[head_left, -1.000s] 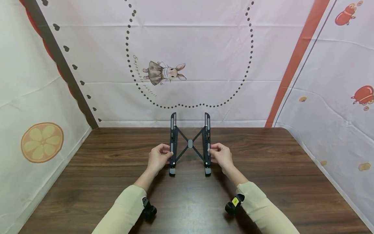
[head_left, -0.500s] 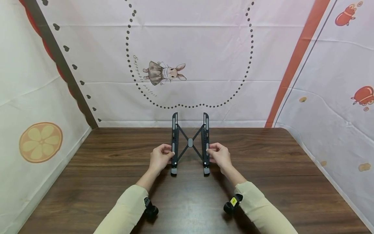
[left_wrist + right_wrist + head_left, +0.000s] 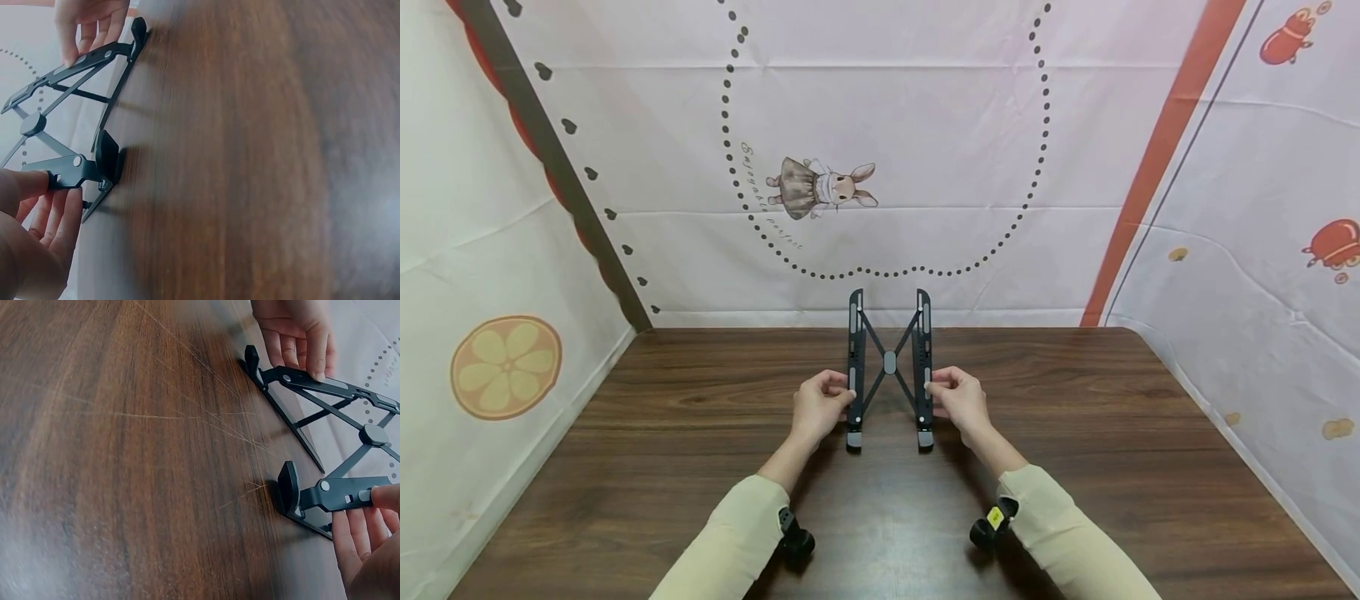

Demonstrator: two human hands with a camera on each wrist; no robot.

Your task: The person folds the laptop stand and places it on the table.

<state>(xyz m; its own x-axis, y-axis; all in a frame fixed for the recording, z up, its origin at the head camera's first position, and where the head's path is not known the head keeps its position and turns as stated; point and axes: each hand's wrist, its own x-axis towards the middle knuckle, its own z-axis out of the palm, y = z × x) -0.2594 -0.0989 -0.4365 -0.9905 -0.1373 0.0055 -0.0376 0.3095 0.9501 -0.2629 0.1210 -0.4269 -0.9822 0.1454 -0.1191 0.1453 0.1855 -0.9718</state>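
Note:
A black folding laptop stand (image 3: pixel 890 362) stands raised on the table, its two side arms joined by an X of thin bars with a grey hub. My left hand (image 3: pixel 818 407) pinches the left arm near its front, thumb on top and fingers beneath. On the other side my right hand (image 3: pixel 961 402) grips the right arm the same way. In the left wrist view the left hand (image 3: pixel 40 231) holds the near arm just behind its upturned front lip. The right wrist view has the right hand (image 3: pixel 369 540) with its thumb on the near arm's grey pad.
The stand rests on a dark wood-grain table (image 3: pixel 895 517), close to its back edge. Behind it hangs a white printed cloth (image 3: pixel 940 150) with a rabbit picture, and more cloth covers both sides. A small black camera (image 3: pixel 797 542) is strapped to each wrist.
Both hands have moved inward, bringing the laptop stand's two side arms closer together. The X between them has become narrower and steeper.

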